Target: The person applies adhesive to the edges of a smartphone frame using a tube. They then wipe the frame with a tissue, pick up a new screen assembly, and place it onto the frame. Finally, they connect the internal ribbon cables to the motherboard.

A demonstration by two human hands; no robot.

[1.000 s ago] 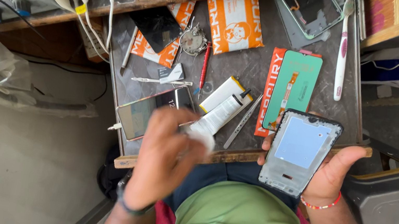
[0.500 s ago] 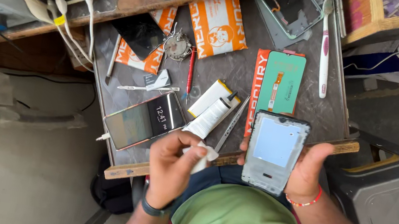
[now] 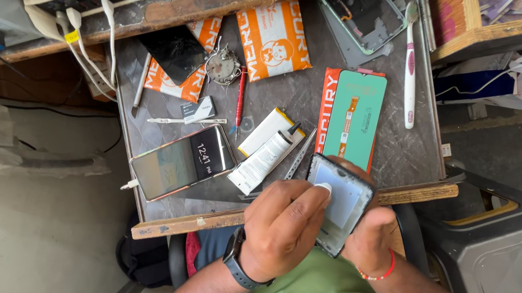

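While hands hold phone frame [image 3: 340, 203], glue tube [image 3: 266, 158] beside, toothbrush [image 3: 411, 65] beyond.

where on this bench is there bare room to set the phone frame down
Barest patch: grey top between the green screen panel and the toothbrush, running toward the wooden edge strip. The middle is crowded: white tube, tweezers, lit phone.

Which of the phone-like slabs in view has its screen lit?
The phone lying on the grey tray's left part, below the cracked black screen. Its display glows; the green-backed panel and the hand-held frame are unlit.
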